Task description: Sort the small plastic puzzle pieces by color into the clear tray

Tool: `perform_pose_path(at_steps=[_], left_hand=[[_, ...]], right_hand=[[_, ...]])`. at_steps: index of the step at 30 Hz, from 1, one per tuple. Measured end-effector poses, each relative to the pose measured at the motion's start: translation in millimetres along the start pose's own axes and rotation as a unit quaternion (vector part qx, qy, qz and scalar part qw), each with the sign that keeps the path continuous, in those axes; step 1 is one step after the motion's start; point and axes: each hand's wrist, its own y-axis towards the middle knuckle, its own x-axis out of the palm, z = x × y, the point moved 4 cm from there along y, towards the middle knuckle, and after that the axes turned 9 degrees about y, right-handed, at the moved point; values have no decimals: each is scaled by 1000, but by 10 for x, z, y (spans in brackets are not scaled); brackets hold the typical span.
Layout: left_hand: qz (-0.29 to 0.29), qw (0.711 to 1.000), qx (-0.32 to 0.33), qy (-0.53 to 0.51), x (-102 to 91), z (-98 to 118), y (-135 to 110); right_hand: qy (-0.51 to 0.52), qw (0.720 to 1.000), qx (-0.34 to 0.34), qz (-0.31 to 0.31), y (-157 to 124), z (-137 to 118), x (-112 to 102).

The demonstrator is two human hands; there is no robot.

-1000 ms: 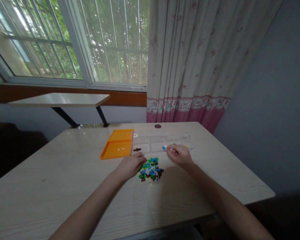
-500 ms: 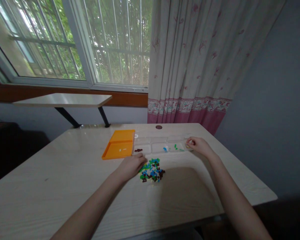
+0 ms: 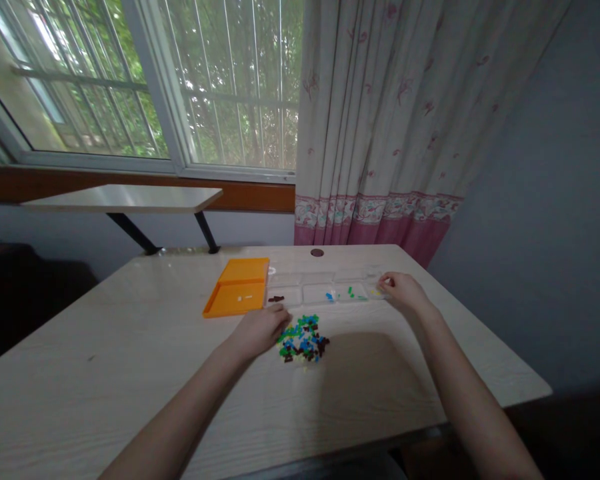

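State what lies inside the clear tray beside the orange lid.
Brown pieces, blue pieces, green pieces and a few yellow ones sit in separate compartments. The right hand hides the right end of the clear tray.

window [image 3: 130, 80] | floral curtain [image 3: 390, 120] | wall shelf [image 3: 120, 198] | wooden table [image 3: 130, 373]

Small green, blue and brown pieces [image 3: 304, 339] lie heaped just before a clear, apparently compartmented tray [image 3: 310, 279].
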Motion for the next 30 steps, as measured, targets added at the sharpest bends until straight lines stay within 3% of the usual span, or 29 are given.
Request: perform_pose_path(at_steps=[7, 13, 19, 22, 30], left_hand=[[-10, 1000, 8, 5, -22, 11, -7], [-13, 1000, 12, -7, 16, 29, 4], [-9, 1000, 1, -5, 19, 31, 4], [-11, 1000, 0, -14, 20, 27, 9], [-3, 999, 4, -53, 34, 15, 18]], right_hand=[[34, 998, -54, -8, -19, -184, 73], [94, 978, -182, -37, -296, -846, 311], [98, 932, -329, -119, -699, -1461, 607], [96, 919, -363, -122, -787, -1535, 670], [102, 917, -374, -96, -732, -1453, 648]])
